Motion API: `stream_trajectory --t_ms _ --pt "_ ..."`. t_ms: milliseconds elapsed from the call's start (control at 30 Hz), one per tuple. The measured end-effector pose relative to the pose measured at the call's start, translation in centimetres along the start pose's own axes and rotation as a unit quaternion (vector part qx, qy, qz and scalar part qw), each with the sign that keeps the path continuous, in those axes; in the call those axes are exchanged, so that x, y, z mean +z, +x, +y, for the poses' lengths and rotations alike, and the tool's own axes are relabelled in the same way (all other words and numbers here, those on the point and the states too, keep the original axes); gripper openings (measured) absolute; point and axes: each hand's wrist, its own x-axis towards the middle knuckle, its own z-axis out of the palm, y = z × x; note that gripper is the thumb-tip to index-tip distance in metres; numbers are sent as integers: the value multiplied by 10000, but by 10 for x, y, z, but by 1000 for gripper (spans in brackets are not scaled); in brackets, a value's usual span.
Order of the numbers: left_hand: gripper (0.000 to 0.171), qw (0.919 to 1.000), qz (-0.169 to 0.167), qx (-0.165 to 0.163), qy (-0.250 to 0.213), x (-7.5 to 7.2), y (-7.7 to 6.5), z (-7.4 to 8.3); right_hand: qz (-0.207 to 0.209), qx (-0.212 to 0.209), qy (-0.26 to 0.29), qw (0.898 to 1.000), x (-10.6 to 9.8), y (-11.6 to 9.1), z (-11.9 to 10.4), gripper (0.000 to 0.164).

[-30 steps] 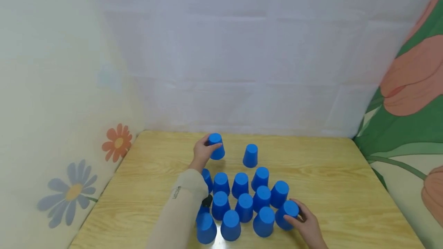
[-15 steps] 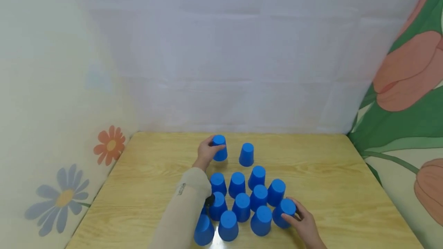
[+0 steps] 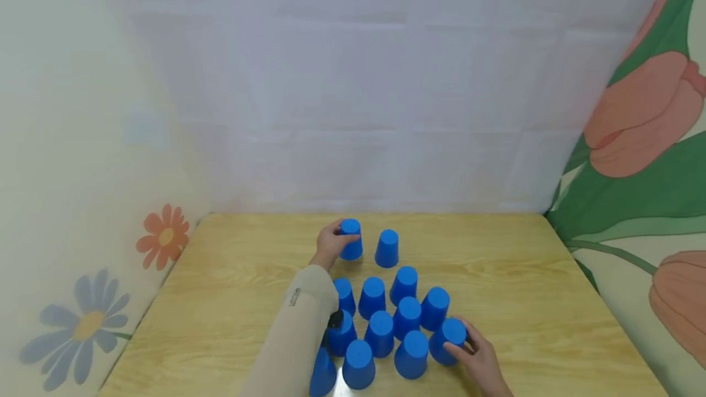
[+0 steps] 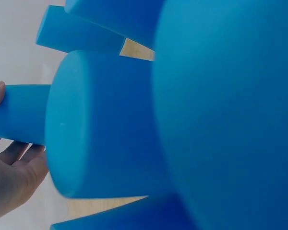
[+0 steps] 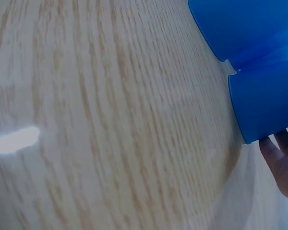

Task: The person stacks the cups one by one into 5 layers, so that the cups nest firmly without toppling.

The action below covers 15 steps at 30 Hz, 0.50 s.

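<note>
In the head view my left hand (image 3: 330,245) reaches to the far side of the table and grips an upside-down blue cup (image 3: 352,251), thumb across its front. Just right of it a second blue cup (image 3: 387,252) stands alone, bottom up. My right hand (image 3: 481,357) holds another inverted cup (image 3: 448,342) at the right end of the near group, thumb on the near side. The right wrist view shows fingers (image 5: 273,155) against that cup's (image 5: 264,103) wall. Large near cups (image 4: 110,124) partly block the left wrist view of the held cup (image 4: 24,112).
Several more inverted blue cups (image 3: 380,336) stand close together at the near middle of the wooden table (image 3: 529,311). My left sleeve (image 3: 300,329) passes beside them and hides part of some. A white cloth (image 3: 342,109) hangs behind the table, with flower-patterned sides.
My left hand has brought its cup rightward and slightly down, closer to the lone cup at the back. The right hand stays on its cup. The whole view has shifted a little.
</note>
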Motion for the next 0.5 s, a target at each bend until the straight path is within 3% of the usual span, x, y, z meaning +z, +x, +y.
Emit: stream_trajectory --t_ms 133,500 --pt "52 9998 -34 -156 113 2 -3 -2 -37 46 32 10000 0 -1 1 62" --pt "54 9995 -24 -169 280 7 -4 -6 -47 -26 61 10000 1 -1 1 60"
